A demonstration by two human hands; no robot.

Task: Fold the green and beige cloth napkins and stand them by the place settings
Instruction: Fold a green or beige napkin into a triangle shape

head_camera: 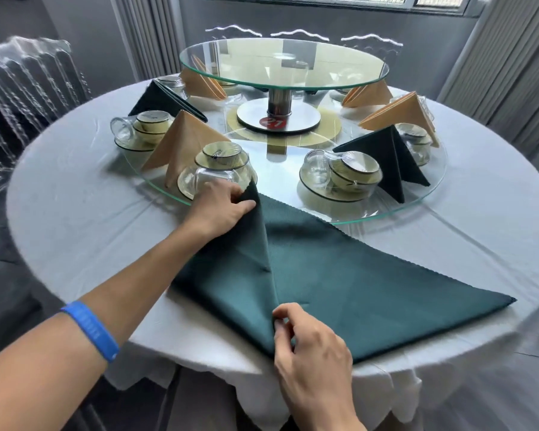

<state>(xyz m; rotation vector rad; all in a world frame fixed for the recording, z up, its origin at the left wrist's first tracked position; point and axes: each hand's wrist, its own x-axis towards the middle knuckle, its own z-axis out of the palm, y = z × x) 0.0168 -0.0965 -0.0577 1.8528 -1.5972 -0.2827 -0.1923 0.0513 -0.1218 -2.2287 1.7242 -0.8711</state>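
Round table under a white tablecloth (75, 231), with a wide glass turntable ring (430, 194) carrying stacked cup-and-bowl place settings. A dark green cloth napkin (339, 284) is lying flat on the near part of the tablecloth as a large triangle, its far tip reaching over the glass rim; its left flap is being folded inward along a centre crease. The left hand (221, 209), blue wristband on that forearm, is pinching the flap's far corner at the apex. The right hand (311, 343) is gripping the fabric at the near edge, fingers curled at the foot of the crease. Already standing as tents on the glass: a beige folded napkin (181, 144) left of centre, a dark green folded napkin (392, 160) to the right, and more of both colours behind. Judged progress: most settings served; this napkin is mid-fold, with the right flap, final shaping and standing yet to do.
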